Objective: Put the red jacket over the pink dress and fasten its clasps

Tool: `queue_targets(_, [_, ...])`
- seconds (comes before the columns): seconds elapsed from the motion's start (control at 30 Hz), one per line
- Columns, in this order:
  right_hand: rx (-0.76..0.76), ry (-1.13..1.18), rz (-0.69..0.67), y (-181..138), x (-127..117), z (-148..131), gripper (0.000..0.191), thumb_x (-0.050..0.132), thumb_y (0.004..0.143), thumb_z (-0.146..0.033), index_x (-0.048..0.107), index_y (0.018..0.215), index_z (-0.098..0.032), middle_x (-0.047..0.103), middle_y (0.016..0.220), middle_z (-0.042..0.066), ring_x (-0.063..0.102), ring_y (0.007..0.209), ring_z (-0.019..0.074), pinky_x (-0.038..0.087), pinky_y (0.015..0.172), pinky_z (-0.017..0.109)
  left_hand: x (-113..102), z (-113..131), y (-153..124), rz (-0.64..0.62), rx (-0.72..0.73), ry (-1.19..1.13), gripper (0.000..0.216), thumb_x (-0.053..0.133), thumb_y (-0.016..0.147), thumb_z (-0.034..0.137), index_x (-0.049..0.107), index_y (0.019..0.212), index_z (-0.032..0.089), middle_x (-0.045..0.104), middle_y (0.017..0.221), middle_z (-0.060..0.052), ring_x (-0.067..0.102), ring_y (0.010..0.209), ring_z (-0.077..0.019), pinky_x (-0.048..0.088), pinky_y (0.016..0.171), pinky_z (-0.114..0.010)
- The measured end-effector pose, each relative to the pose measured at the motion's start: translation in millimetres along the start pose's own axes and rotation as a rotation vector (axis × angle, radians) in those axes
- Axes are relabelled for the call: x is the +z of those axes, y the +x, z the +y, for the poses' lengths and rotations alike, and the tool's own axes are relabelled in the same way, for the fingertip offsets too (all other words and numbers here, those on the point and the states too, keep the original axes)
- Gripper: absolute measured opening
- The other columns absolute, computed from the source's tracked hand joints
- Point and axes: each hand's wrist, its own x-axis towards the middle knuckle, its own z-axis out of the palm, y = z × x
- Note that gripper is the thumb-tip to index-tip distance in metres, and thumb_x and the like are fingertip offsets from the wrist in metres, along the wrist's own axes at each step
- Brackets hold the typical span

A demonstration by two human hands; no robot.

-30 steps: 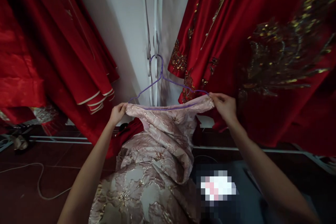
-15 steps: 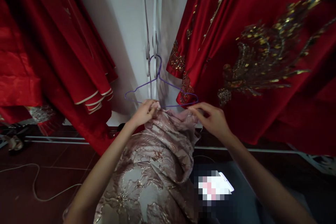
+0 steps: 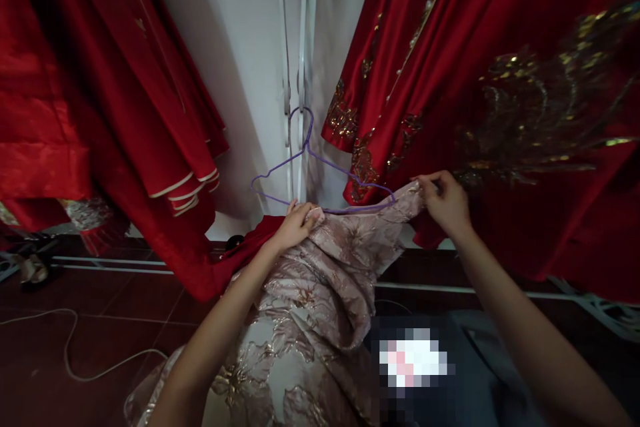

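A pink and gold brocade garment (image 3: 320,280) hangs down from my two hands toward my lap. My left hand (image 3: 295,225) is closed on its top edge near the middle, just under the bar of a purple wire hanger (image 3: 320,167). My right hand (image 3: 445,203) pinches the garment's right corner, pulled out to the right beyond the hanger's end. The hanger's hook is caught on the handles of a white cupboard door (image 3: 260,47). Only the right part of the garment's edge lies along the hanger bar.
Red satin robes with gold embroidery hang close on the left (image 3: 90,100) and right (image 3: 500,93). A white cable (image 3: 70,347) lies on the dark red floor at the left. Shoes (image 3: 30,270) sit at the far left. A blurred patch (image 3: 413,360) lies by my lap.
Both hands came together at the hanger's middle, bunching the fabric. Now my right hand has drawn the corner back out to the right, while my left hand stays near the middle.
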Motion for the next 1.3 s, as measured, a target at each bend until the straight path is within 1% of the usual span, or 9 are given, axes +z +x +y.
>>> queue_targets(0.13, [-0.007,0.014,-0.002,-3,-1,0,0.025,0.039,0.080,-0.048,0.053,0.091,-0.032,0.067,0.093,0.007,0.054,0.085,0.0299,0.036,0.073,0.038,-1,1,-2,-0.013,0.024,0.037,0.024,0.032,0.092,0.033,0.053,0.096,0.021,0.062,0.105,-0.003,0.051,0.109,-0.0171,0.011,0.113,-0.046])
queue_targets(0.43, [-0.030,0.029,0.067,-1,3,4,0.026,0.048,0.080,-0.047,0.056,0.084,-0.022,0.062,0.073,0.007,0.055,0.067,0.0202,0.041,0.064,0.030,0,5,-3,-0.025,0.015,0.178,0.031,0.036,0.091,0.032,0.052,0.115,0.022,0.055,0.126,-0.008,0.044,0.120,-0.0216,0.012,0.111,-0.050])
queue_targets(0.6, [-0.121,0.039,0.053,5,11,-16,0.030,0.048,0.083,-0.045,0.060,0.086,-0.018,0.064,0.079,0.007,0.055,0.070,0.0176,0.040,0.065,0.026,3,14,-3,-0.045,0.051,0.157,0.038,0.034,0.092,0.032,0.044,0.127,0.022,0.054,0.128,-0.007,0.041,0.124,-0.0213,0.011,0.111,-0.048])
queue_targets(0.8, [-0.263,-0.046,0.033,5,37,-72,0.032,0.043,0.086,-0.048,0.062,0.088,-0.022,0.066,0.090,0.006,0.057,0.083,0.0211,0.039,0.078,0.031,13,32,2,0.012,0.099,-0.053,0.028,0.034,0.092,0.036,0.055,0.104,0.021,0.061,0.112,-0.006,0.051,0.111,-0.0186,0.029,0.105,-0.038])
queue_targets(0.93, [-0.245,-0.085,-0.011,-2,55,-78,0.031,0.036,0.090,-0.044,0.058,0.093,-0.022,0.066,0.086,0.004,0.058,0.080,0.0208,0.037,0.078,0.032,11,34,-4,0.031,0.038,-0.168,0.031,0.031,0.092,0.039,0.054,0.095,0.019,0.063,0.097,-0.006,0.056,0.093,-0.0169,0.041,0.089,-0.032])
queue_targets(1.07, [-0.255,-0.106,-0.021,2,60,-65,0.030,0.035,0.090,-0.044,0.056,0.092,-0.022,0.066,0.084,0.003,0.058,0.080,0.0210,0.035,0.079,0.032,-19,4,-23,0.239,-0.060,-0.205,0.033,0.032,0.092,0.040,0.053,0.102,0.018,0.063,0.102,-0.005,0.057,0.089,-0.0145,0.044,0.081,-0.026])
queue_targets(1.17, [-0.290,-0.089,0.008,10,58,-58,0.030,0.036,0.090,-0.045,0.055,0.089,-0.022,0.065,0.080,0.002,0.057,0.075,0.0203,0.035,0.076,0.032,-56,-42,-41,0.490,-0.189,0.027,0.031,0.046,0.085,0.045,0.060,0.091,0.017,0.065,0.097,-0.007,0.057,0.091,-0.0175,0.042,0.083,-0.027])
queue_targets(1.2, [-0.306,-0.078,0.014,12,58,-56,0.030,0.036,0.089,-0.045,0.055,0.088,-0.022,0.065,0.079,0.002,0.057,0.073,0.0199,0.035,0.075,0.032,-67,-59,-47,0.514,-0.254,0.101,0.032,0.047,0.083,0.046,0.062,0.087,0.018,0.066,0.090,-0.006,0.058,0.086,-0.0179,0.043,0.080,-0.028])
queue_targets(1.3, [-0.333,-0.054,0.007,16,58,-54,0.028,0.038,0.089,-0.043,0.056,0.087,-0.022,0.065,0.078,0.002,0.057,0.068,0.0183,0.036,0.071,0.030,-88,-103,-63,0.389,-0.354,0.220,0.032,0.050,0.080,0.047,0.066,0.082,0.020,0.069,0.084,-0.004,0.060,0.079,-0.0188,0.043,0.073,-0.027])
